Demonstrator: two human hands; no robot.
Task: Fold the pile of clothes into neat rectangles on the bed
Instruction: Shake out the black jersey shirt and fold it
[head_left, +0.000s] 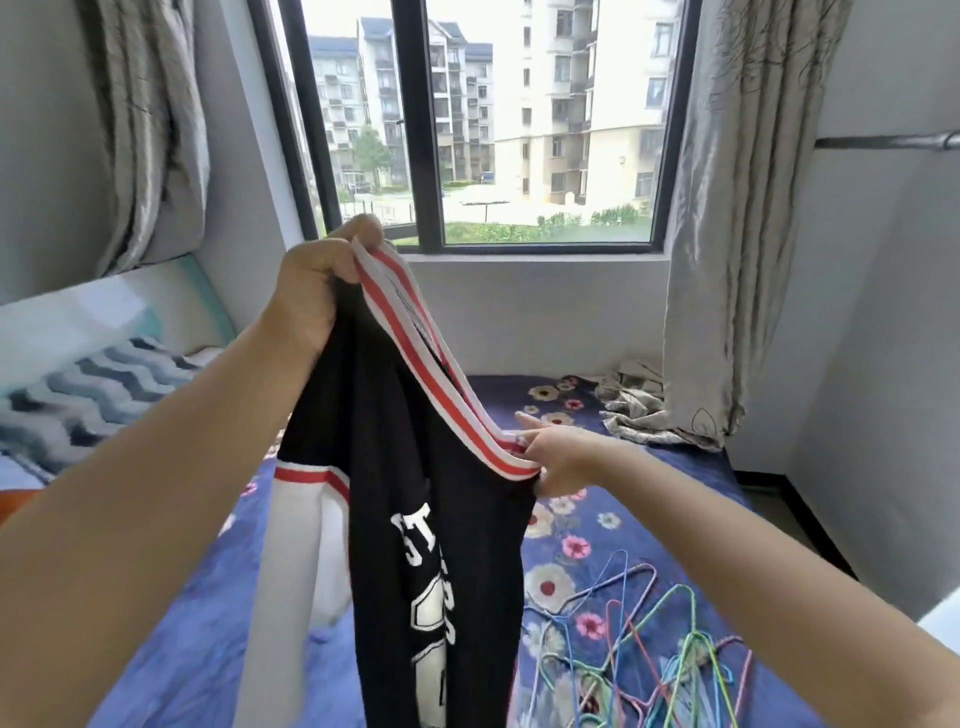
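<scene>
Above the bed, with its blue bedspread printed in pink and cream flowers, we hold up a black knit garment by its ribbed band of white and red stripes. Our left hand is raised high in front of the window, fingers curled tight over one end of the striped band, the cloth bunched in the fist. Our right hand sits lower and further out, pinching the other end of the band between thumb and curled fingers while the index finger points straight out to the left. The band sags in a soft curve between the two grips. From it the black body hangs down in loose folds, clear of the bedspread, with blocky white lettering across the front and a white sleeve trimmed in red drooping at the left. Thin wire hangers in blue, green, pink and orange lie tangled on the bedspread at lower right. A crumpled pale cloth lies at the far corner beside the grey satin curtain, and a pillow with a wavy blue pattern rests at the left.
</scene>
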